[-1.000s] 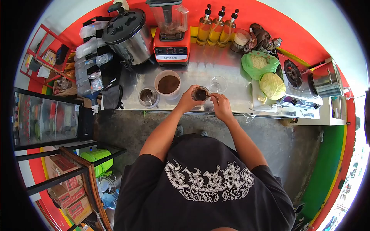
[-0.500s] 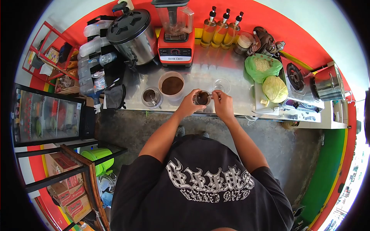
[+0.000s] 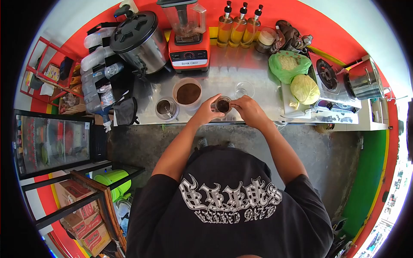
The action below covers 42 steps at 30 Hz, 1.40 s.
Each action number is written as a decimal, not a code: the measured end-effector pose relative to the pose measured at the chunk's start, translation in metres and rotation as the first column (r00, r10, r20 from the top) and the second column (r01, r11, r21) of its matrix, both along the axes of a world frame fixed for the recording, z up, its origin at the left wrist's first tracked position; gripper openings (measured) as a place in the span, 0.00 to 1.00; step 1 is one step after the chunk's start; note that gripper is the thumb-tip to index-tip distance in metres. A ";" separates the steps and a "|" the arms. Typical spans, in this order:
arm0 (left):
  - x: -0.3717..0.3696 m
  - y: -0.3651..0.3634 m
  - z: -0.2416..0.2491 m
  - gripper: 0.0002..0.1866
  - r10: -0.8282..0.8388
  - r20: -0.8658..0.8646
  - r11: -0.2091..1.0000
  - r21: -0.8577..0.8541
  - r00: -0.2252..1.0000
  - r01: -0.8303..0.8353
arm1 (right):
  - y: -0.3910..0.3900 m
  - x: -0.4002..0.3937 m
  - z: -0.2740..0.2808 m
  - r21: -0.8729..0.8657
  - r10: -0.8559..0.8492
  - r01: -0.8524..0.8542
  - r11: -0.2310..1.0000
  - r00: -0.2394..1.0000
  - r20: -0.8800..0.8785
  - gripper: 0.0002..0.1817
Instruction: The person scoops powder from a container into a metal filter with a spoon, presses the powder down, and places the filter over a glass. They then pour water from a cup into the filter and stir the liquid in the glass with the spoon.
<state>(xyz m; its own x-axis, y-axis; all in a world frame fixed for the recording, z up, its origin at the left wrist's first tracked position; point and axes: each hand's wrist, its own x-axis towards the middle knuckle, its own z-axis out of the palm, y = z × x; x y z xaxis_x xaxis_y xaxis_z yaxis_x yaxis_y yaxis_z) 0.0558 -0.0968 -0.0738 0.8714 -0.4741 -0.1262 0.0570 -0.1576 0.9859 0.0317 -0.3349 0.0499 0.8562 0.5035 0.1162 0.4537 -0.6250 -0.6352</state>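
A small clear glass cup (image 3: 223,105) with dark brown contents stands near the counter's front edge. My left hand (image 3: 205,112) curls around its left side, thumb and fingers against the glass. My right hand (image 3: 250,111) is closed in a pinch at the cup's right rim; what its fingertips hold is too small to make out. Left of the cup is a round tub (image 3: 187,103) of brown powder. Beside that sits a glass container with a metallic rim (image 3: 167,109). An upright clear drinking glass (image 3: 244,89) is just behind my right hand.
A red blender (image 3: 189,53) and a large steel pot with a black lid (image 3: 140,43) stand at the back left. Pump bottles (image 3: 238,32) line the wall. To the right are a cabbage (image 3: 305,89), a green bag (image 3: 289,64) and a stove (image 3: 329,77).
My right hand has turned and come lower over the cup's rim, its fingers closer together. My left hand stays around the cup. The whole view has shifted slightly.
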 end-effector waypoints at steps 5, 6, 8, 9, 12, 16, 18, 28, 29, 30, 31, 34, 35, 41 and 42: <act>-0.004 -0.005 0.014 0.50 0.036 0.067 0.997 0.069 0.997 -0.040 | 0.019 -0.005 -0.009 0.049 -0.052 0.049 0.998 0.997 0.054 0.12; -0.002 -0.005 0.015 0.49 0.034 0.119 0.991 0.121 0.992 -0.049 | 0.022 -0.007 -0.006 0.037 0.009 -0.011 0.999 0.998 0.064 0.12; 0.000 -0.004 0.017 0.49 0.025 0.170 0.983 0.174 0.985 -0.055 | 0.022 -0.013 -0.003 0.026 0.064 -0.066 0.997 0.995 0.071 0.12; 0.002 -0.004 0.015 0.49 0.019 0.187 0.988 0.148 0.982 -0.047 | 0.019 -0.014 -0.002 -0.017 0.112 -0.111 0.994 0.992 0.055 0.12; 0.002 -0.004 0.015 0.48 0.021 0.183 0.997 0.075 0.983 -0.035 | 0.008 -0.013 0.001 -0.051 0.136 -0.135 0.990 0.990 0.024 0.11; -0.001 -0.007 0.025 0.47 0.046 0.250 0.993 0.095 0.967 -0.071 | 0.008 -0.008 0.000 -0.019 -0.025 0.025 0.999 0.999 0.030 0.13; -0.002 -0.009 0.031 0.48 0.030 0.305 0.985 0.150 0.952 -0.079 | 0.015 -0.005 -0.005 0.027 -0.053 0.050 0.998 0.995 0.088 0.12; 0.007 -0.004 0.022 0.52 0.004 0.319 0.996 0.078 0.948 -0.030 | 0.005 -0.001 -0.003 0.046 0.028 -0.028 0.999 0.999 -0.017 0.11; 0.005 -0.004 0.022 0.52 0.006 0.320 0.996 0.079 0.947 -0.033 | 0.004 0.002 -0.004 0.046 0.031 -0.030 0.998 0.999 -0.015 0.11; -0.001 -0.005 0.030 0.51 0.039 0.316 0.992 0.104 0.948 -0.076 | 0.004 0.003 -0.005 0.037 -0.014 0.013 0.999 0.999 0.039 0.12; -0.005 -0.006 0.036 0.50 0.072 0.312 0.985 0.129 0.947 -0.117 | 0.004 0.004 -0.005 0.030 -0.059 0.057 0.998 0.994 0.093 0.12; -0.004 -0.007 0.030 0.52 0.061 0.314 0.972 0.199 0.948 -0.129 | 0.015 0.005 -0.010 0.043 -0.087 0.081 0.996 0.984 0.157 0.13; -0.002 -0.008 0.027 0.52 0.061 0.315 0.972 0.198 0.947 -0.128 | 0.017 0.004 -0.011 0.042 -0.088 0.082 0.996 0.984 0.158 0.13; 0.001 -0.008 0.015 0.53 0.072 0.351 0.974 0.175 0.934 -0.141 | 0.013 0.002 -0.007 0.019 0.152 -0.157 0.987 0.975 0.161 0.12; 0.000 -0.008 0.016 0.51 0.074 0.367 0.975 0.168 0.927 -0.144 | 0.011 0.003 -0.002 0.045 0.107 -0.112 0.993 0.988 0.113 0.12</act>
<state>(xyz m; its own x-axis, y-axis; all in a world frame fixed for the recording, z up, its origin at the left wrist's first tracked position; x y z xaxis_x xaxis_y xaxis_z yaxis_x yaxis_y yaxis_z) 0.0557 -0.1046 -0.0575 0.9200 -0.3717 0.1245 -0.2650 -0.3555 0.8963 0.0344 -0.3240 0.0480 0.7768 0.5844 0.2345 0.5865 -0.5360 -0.6072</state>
